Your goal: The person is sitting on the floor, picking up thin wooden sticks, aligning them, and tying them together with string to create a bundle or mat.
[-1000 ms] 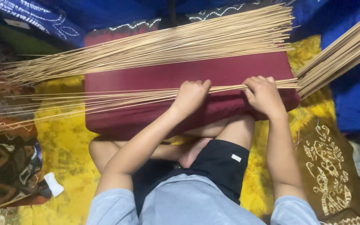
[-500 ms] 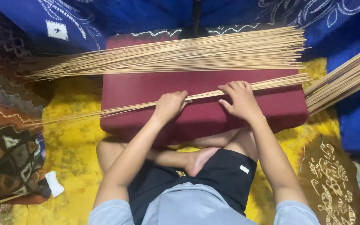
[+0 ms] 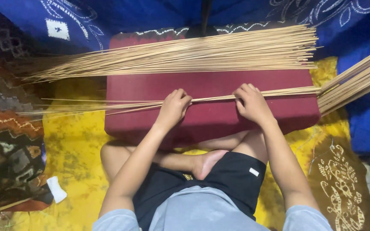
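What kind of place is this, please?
Probably a home floor workspace for handcraft: the person sits cross-legged on a yellow patterned cloth, both hands on thin pale sticks laid across a dark red cushion, with blue patterned fabric behind.

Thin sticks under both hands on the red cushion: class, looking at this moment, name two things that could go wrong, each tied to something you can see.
1. The small bundle under the left hand and right hand fans out loosely towards the left, so sticks might slip off the red cushion.
2. The large pile lies close behind and overhangs both ends; a push could mix the two groups or tip sticks onto the yellow cloth.
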